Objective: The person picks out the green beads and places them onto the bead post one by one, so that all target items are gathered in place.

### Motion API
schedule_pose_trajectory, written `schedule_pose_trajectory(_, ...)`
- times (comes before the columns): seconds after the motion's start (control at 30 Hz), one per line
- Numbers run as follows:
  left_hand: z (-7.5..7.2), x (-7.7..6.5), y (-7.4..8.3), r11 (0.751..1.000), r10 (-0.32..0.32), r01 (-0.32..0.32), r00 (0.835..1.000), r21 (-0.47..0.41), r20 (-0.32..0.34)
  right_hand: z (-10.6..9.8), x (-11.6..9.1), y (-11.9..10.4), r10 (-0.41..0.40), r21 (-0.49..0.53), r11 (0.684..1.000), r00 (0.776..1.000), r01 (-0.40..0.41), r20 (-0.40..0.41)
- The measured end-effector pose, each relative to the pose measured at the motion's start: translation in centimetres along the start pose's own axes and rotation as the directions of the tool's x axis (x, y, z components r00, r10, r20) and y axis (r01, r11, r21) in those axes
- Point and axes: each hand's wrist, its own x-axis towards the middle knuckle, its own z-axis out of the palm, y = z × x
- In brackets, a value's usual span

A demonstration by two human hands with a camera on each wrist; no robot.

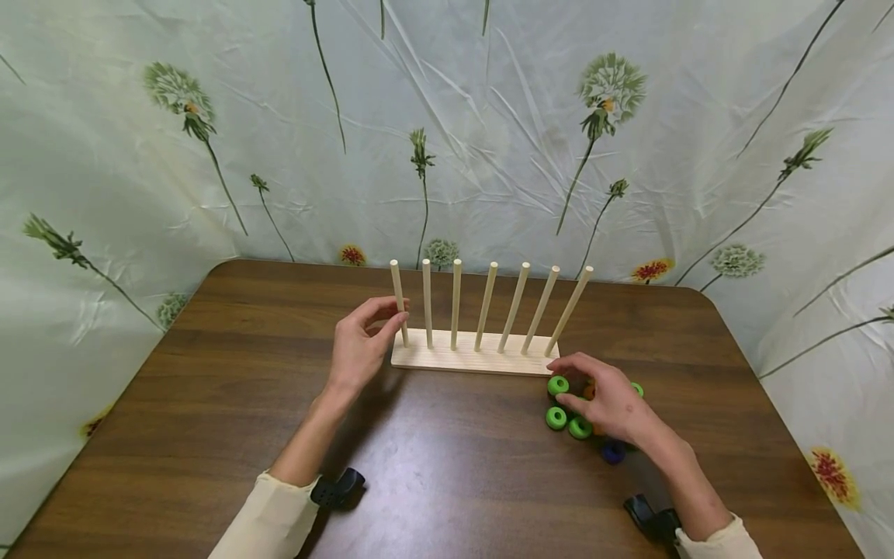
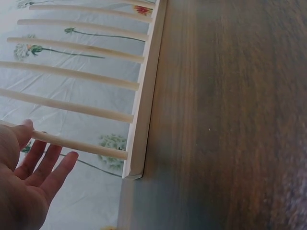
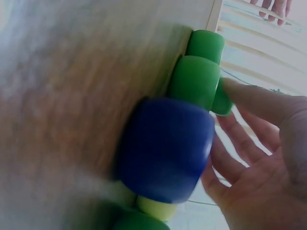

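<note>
A pale wooden rack (image 1: 475,359) with a row of upright pegs stands on the table. My left hand (image 1: 359,345) holds the leftmost peg (image 1: 400,295), thumb in front and fingers behind it. In the left wrist view, the thumb tip lies against this peg (image 2: 81,145). By the rack's right end, my right hand (image 1: 608,396) is over a cluster of small holed beads. Its thumb and forefinger pinch a green bead (image 1: 558,386), raised above its neighbours in the right wrist view. More green beads (image 1: 580,428) and a blue bead (image 1: 613,452) lie under and beside the palm.
The brown wooden table (image 1: 447,481) carries everything. Behind it hangs a pale curtain (image 1: 489,155) printed with dandelions. Orange beads show partly beneath the right hand. In the right wrist view, a yellow-green bead (image 3: 157,207) sits beyond the large blue one. Both wrists wear black straps.
</note>
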Motion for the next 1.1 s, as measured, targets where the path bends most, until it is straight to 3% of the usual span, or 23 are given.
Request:
schedule_pose_trajectory(0.43,0.2,0.1,0.0,0.998,-0.01,0.01,1.0,-0.066,-0.003,0.1,0.6,-0.1,-0.105,0.057,0.992,0.98,0.116,-0.17)
schedule_pose_trajectory(0.87,0.2,0.1,-0.2,0.997,-0.01,0.009,1.0,-0.078,-0.011,-0.4,1.2,-1.4,-0.016,0.158,0.986,0.973,0.054,-0.231)
schedule_pose_trajectory(1.1,0.2,0.2,-0.3,0.997,0.001,-0.002,1.0,-0.076,-0.016,-0.6,1.5,-1.7,-0.015,0.195,0.979,0.967,0.066,-0.253)
